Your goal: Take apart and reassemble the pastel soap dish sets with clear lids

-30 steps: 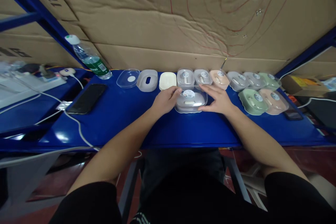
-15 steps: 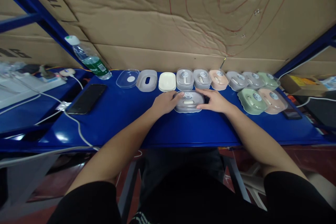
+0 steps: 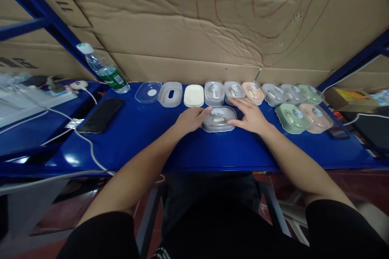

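Note:
A grey soap box (image 3: 219, 126) with a clear lid, a round label and a pale bar-shaped piece on top lies flat on the blue table in front of me. My left hand (image 3: 192, 119) grips its left end, the thumb on the lid's edge and the other fingers partly hidden behind. At the right end, my right hand (image 3: 251, 116) has its fingers spread and lifted off the lid, its thumb by the box's edge. Behind stand a clear lid (image 3: 144, 94), a grey tray with a slot (image 3: 164, 99) and a cream dish (image 3: 193, 96), side by side.
More lidded boxes line the back, among them a grey box (image 3: 214, 96) and a peach box (image 3: 253, 96). A green box (image 3: 292, 121) stands at the right. On the left are a water bottle (image 3: 114, 77), a black phone (image 3: 101, 116) and a white cable (image 3: 91, 145).
My right hand's fingers have lifted off the soap box and spread up and away towards the back row. My left hand stays at the box's left end.

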Available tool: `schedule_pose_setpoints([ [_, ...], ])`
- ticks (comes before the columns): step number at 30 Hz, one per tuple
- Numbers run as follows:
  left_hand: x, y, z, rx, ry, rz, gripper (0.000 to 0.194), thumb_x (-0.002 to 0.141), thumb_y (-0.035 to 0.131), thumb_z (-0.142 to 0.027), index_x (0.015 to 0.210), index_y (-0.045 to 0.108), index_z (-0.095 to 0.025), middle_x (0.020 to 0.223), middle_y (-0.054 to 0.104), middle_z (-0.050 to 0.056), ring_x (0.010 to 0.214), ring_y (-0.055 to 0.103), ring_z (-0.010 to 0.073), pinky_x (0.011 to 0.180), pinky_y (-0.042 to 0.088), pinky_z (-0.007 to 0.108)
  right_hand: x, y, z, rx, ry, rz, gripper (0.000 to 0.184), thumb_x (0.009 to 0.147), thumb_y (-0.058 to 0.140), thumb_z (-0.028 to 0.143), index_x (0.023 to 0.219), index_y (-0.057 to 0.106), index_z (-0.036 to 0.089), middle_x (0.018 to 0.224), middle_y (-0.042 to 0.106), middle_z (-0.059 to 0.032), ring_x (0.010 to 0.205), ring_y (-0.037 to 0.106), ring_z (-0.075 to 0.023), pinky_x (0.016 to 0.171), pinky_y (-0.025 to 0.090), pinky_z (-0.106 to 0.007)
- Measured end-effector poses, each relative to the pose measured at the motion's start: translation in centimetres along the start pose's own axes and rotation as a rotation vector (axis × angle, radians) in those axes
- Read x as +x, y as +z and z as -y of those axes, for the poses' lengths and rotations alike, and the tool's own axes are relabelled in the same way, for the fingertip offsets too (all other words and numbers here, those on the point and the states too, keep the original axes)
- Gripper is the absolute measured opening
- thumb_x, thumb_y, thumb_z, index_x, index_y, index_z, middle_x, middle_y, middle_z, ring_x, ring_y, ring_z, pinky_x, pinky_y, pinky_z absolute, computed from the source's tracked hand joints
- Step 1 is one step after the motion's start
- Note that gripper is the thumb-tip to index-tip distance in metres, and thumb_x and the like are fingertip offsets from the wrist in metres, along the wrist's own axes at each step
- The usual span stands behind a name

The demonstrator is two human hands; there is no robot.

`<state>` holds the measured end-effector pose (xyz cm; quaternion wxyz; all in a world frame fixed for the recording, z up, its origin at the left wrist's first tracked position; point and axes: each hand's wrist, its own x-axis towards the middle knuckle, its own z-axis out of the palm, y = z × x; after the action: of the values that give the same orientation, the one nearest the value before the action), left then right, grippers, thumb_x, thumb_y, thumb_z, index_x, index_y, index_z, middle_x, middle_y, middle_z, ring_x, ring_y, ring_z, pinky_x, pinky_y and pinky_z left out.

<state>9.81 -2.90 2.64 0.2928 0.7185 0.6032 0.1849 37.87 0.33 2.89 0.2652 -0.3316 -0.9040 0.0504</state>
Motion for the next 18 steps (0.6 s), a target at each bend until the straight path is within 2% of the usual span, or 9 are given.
schedule_pose_setpoints([
  [2, 0.0, 0.2, 0.1, -0.085, 0.004, 0.021, 0.077, 0.104, 0.027, -0.076, 0.080, 0.074, -0.019, 0.069, 0.074, 0.009, 0.075, 0.070, 0.0232, 0.078, 0.051, 0.036, 0.1, 0.0, 1.2, -0.013, -0.053, -0.007, 0.084, 0.088, 0.071, 0.075, 0.153, 0.059, 0.022, 0.148, 0.069, -0.0157, 0.136, 0.063, -0.0374, 0.118, 0.046, -0.060],
  [4, 0.0, 0.7, 0.0, -0.196, 0.006, 0.078, 0.082, 0.104, 0.023, -0.076, 0.075, 0.074, -0.019, 0.069, 0.075, 0.012, 0.072, 0.069, 0.0218, 0.077, 0.052, 0.035, 0.2, -0.1, 2.4, -0.021, -0.123, 0.068, 0.073, 0.091, 0.072, 0.065, 0.150, 0.062, 0.024, 0.148, 0.069, -0.0133, 0.139, 0.061, -0.0364, 0.122, 0.041, -0.062],
  [7, -0.2, 1.5, -0.5, -0.320, 0.013, 0.192, 0.086, 0.103, 0.020, -0.077, 0.077, 0.076, -0.017, 0.072, 0.077, 0.014, 0.063, 0.065, 0.0196, 0.069, 0.052, 0.034, -0.1, -1.2, 3.3, -0.016, -0.195, 0.209, 0.051, 0.090, 0.069, 0.037, 0.140, 0.070, 0.026, 0.147, 0.071, -0.0078, 0.143, 0.058, -0.0343, 0.127, 0.030, -0.065],
  [10, -0.6, 1.9, -1.3, -0.309, 0.084, 0.267, 0.081, 0.103, 0.028, -0.076, 0.079, 0.077, -0.017, 0.080, 0.080, 0.014, 0.064, 0.065, 0.0189, 0.069, 0.052, 0.034, -0.5, -3.4, 3.3, -0.040, -0.149, 0.261, 0.038, 0.082, 0.063, 0.020, 0.114, 0.080, 0.028, 0.142, 0.074, -0.0031, 0.140, 0.060, -0.0336, 0.126, 0.033, -0.064],
  [13, -1.0, 2.0, -2.0, -0.245, 0.179, 0.268, 0.061, 0.103, 0.043, -0.067, 0.092, 0.079, -0.020, 0.083, 0.081, 0.008, 0.076, 0.072, 0.0198, 0.077, 0.053, 0.034, -0.7, -4.6, 3.9, -0.113, -0.031, 0.158, 0.026, 0.087, 0.058, 0.019, 0.094, 0.082, 0.027, 0.130, 0.079, -0.0041, 0.134, 0.064, -0.0355, 0.120, 0.040, -0.065],
  [14, -1.0, 1.9, -2.1, -0.225, 0.199, 0.256, 0.054, 0.104, 0.046, -0.063, 0.098, 0.080, -0.021, 0.083, 0.081, 0.006, 0.078, 0.073, 0.0198, 0.078, 0.053, 0.034, -0.7, -4.5, 4.5, -0.111, -0.001, 0.113, 0.028, 0.090, 0.057, 0.020, 0.096, 0.082, 0.028, 0.129, 0.079, -0.0045, 0.132, 0.065, -0.0350, 0.118, 0.043, -0.065],
  [16, -1.0, 1.7, -2.0, -0.152, 0.209, 0.207, 0.046, 0.105, 0.048, -0.056, 0.107, 0.079, -0.023, 0.084, 0.081, 0.004, 0.081, 0.074, 0.0203, 0.077, 0.053, 0.034, -0.6, -3.4, 5.9, -0.033, -0.012, 0.065, 0.033, 0.094, 0.054, 0.021, 0.111, 0.081, 0.030, 0.137, 0.075, -0.0040, 0.131, 0.066, -0.0318, 0.116, 0.048, -0.060],
  [18, -0.7, 1.4, -1.5, -0.006, 0.187, 0.108, 0.041, 0.105, 0.049, -0.053, 0.108, 0.079, -0.024, 0.093, 0.082, 0.005, 0.086, 0.075, 0.0222, 0.077, 0.053, 0.036, -0.6, -1.8, 7.2, 0.072, -0.130, 0.146, 0.037, 0.099, 0.053, 0.024, 0.124, 0.078, 0.030, 0.142, 0.073, -0.0050, 0.131, 0.066, -0.0283, 0.114, 0.051, -0.053],
])
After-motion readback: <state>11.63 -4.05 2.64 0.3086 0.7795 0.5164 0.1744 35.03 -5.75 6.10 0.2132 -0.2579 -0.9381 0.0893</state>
